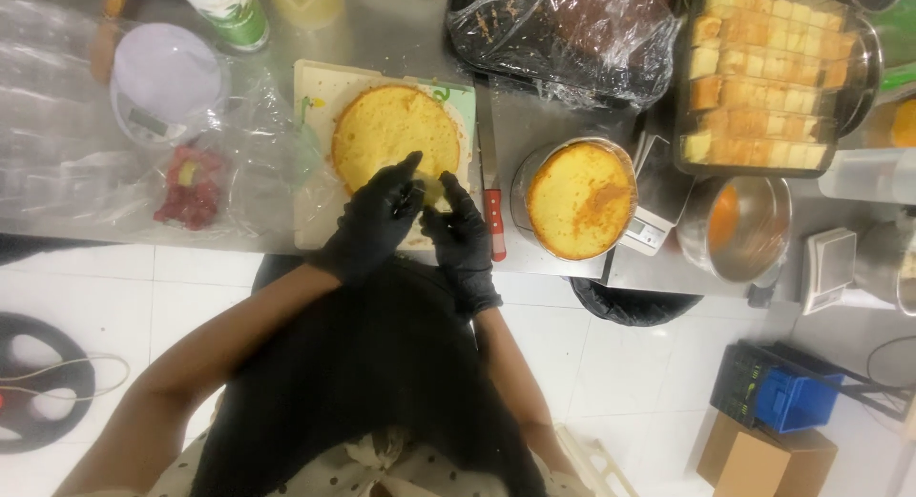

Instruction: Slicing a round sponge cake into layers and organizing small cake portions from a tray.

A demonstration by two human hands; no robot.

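— While both hands are at the round sponge cake, what does each one grip?
— Left hand and right hand, both in black gloves, pinch a small yellow cake piece between them at the cake's near edge.
— Where does the cake lie?
— On a white cutting board on the steel worktop, with a red-handled knife just beside the board and a second cake in a tin further right
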